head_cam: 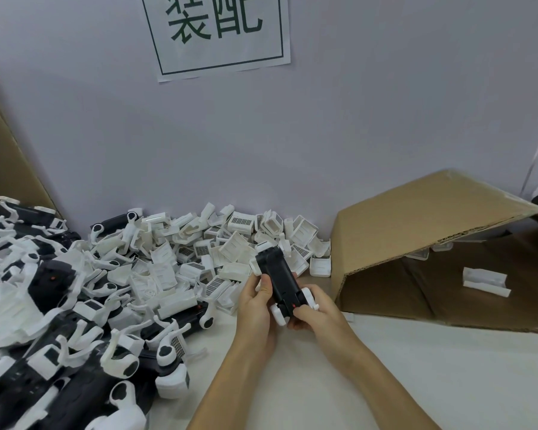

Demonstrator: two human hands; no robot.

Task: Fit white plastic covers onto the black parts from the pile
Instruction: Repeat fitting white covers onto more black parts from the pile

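A long black plastic part [277, 276] with white rounded pieces at its near end was held above the pale table [416, 367], near the middle of the view. It looked smooth and hard, with a small red dot near the bottom. The part was gripped by both hands. The left hand [255, 301] was curled around its left side, with the fingers pressed on the black body. The right hand [316, 308] was wrapped around the near end, with the thumb laid on the black edge by the red dot.

Behind the hands, a heap of small white plastic covers [199, 252] was piled against the grey wall [354, 119]. The covers were boxy and open, and some had a dark grid pattern on them. To the left, a big pile of black parts with white curved pieces [44, 321] was spread out, all tangled together.

To the right, a brown cardboard box [416, 218] was lying on its side, with its opening turned toward the person. One white plastic cover piece [485, 280] was seen inside it. A white paper sign with dark green writing [218, 29] was stuck on the wall above. A brown cardboard sheet [7, 162] was leaned at the far left.
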